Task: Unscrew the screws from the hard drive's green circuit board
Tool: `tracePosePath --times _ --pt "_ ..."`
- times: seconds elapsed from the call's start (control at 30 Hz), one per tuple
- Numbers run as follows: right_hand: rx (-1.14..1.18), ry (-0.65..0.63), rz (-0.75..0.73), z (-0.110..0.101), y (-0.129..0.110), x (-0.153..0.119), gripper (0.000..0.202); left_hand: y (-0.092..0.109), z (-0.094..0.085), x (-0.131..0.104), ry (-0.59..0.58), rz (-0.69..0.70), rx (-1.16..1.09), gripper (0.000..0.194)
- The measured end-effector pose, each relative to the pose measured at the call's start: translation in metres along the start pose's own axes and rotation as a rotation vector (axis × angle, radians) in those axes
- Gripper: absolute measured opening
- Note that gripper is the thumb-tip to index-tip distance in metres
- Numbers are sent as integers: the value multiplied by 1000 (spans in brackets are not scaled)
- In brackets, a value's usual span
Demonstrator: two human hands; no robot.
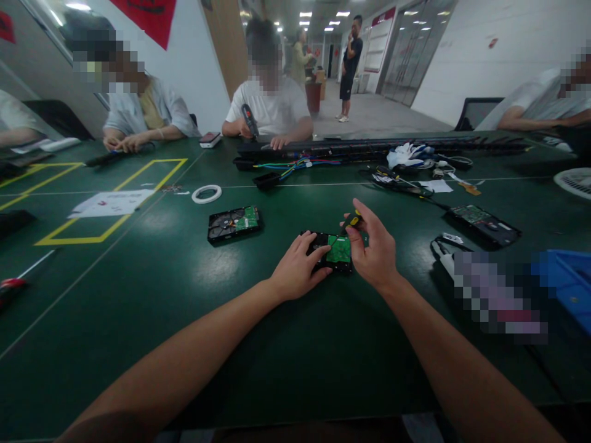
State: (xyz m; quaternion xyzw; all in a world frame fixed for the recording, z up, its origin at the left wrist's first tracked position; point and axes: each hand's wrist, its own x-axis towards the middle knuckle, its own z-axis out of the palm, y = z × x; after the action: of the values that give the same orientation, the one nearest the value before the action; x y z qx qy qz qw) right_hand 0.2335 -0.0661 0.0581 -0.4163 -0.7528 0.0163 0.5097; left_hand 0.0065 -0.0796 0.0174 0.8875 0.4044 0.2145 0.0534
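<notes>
A hard drive (339, 249) with a green circuit board facing up lies on the table in front of me. My left hand (300, 264) holds its left end, fingers over the far side and thumb by the near edge. Closed around the black and yellow handle of a screwdriver (353, 220), my right hand (373, 249) is above the drive's right end. The screwdriver's shaft slants down to the left across the board; its tip is hard to make out near my left fingers. Another hard drive (234, 224) rests to the left, and a third hard drive (484, 224) to the right.
The green table (221, 344) carries a white ring (207, 194), papers (111, 203), a red-handled screwdriver (13, 284), cables (295, 165) and white gloves (409, 155). A blue bin (570, 280) is at right. Across the table, a person (272, 104) holds a power driver (249, 120); others sit nearby.
</notes>
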Motion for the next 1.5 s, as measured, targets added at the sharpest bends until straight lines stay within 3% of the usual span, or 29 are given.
tracePosePath --times 0.13,0.43,0.77,1.0,1.27,1.5 --pt "67 -17 34 1 1 -1 59 -1 1 0 6 -4 -26 56" --pt "-56 70 -42 -6 -9 7 50 0 1 -1 15 4 -17 55" --pt "66 -23 22 -3 -5 1 57 0 0 0 6 1 -10 54" --pt "-19 51 -19 -6 -9 5 50 -1 1 0 8 -2 -21 55" --pt "70 -6 10 -4 -4 2 57 -1 1 0 8 3 -16 55" --pt "24 44 -35 -5 -3 3 52 -2 1 -1 23 1 -45 52"
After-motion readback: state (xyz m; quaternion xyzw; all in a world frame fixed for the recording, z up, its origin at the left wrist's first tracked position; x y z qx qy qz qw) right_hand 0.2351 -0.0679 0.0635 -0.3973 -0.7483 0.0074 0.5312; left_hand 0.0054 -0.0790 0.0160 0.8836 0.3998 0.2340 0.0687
